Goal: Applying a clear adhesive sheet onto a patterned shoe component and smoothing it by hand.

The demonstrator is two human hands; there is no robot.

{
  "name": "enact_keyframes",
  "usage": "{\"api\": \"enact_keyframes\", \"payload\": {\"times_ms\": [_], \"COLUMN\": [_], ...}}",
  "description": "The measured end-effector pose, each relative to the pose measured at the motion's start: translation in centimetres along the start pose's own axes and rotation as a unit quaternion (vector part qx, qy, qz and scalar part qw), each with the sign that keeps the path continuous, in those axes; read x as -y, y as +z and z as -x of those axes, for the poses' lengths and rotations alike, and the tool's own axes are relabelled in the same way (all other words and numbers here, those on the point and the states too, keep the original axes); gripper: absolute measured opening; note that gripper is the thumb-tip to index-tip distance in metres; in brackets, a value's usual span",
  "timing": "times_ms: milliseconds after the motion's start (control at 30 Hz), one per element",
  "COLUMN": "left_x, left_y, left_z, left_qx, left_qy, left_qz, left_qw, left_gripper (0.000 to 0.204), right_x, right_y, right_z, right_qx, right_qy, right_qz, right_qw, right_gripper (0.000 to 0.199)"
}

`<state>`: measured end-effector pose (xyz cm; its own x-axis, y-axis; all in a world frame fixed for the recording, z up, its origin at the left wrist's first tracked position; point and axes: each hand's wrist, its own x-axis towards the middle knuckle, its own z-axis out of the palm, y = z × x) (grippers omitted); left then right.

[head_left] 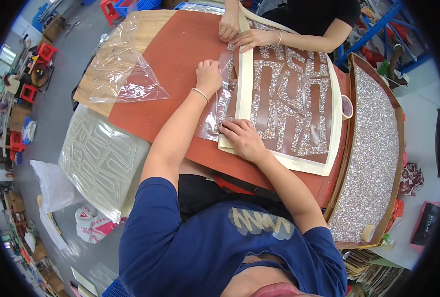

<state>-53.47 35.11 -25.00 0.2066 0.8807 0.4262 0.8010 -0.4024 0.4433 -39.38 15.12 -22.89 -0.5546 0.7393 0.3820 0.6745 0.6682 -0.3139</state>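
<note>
Your left hand [209, 75] pinches the clear film [219, 106] with curled fingers. Your right hand [240, 139] presses flat, fingers spread, on the cream frame [244, 79] over the red mat [175, 54].

Grey concrete floor [56, 119], worn and glossy. Red stools [46, 51] and wooden crates at far left, beside a bright window [6, 54]. Blue crates [136, 5] near the top edge. Blue steel shelving [378, 29] at upper right, cluttered. White bags [56, 185] on the floor beside the desk's left edge. Wooden desk [145, 29], pale boards bare at its far left corner. Even daylight throughout, no hard shadows.
</note>
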Motion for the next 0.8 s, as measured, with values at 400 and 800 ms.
{"api": "enact_keyframes", "payload": {"times_ms": [400, 800], "left_x": [1.4, 0.3], "left_y": [1.9, 1.5], "left_z": [0.7, 0.7], "left_qx": [-0.080, -0.103], "left_qy": [-0.028, -0.024], "left_qz": [0.132, 0.110], "left_qw": [0.988, 0.988], "left_gripper": [0.014, 0.014], "right_x": [-0.6, -1.0], "right_y": [-0.1, -0.6], "right_z": [0.1, 0.4], "right_qx": [-0.016, -0.016], "right_qy": [-0.007, 0.005], "right_qz": [-0.022, -0.064], "right_qw": [1.000, 0.998], "right_gripper": [0.041, 0.043]}}
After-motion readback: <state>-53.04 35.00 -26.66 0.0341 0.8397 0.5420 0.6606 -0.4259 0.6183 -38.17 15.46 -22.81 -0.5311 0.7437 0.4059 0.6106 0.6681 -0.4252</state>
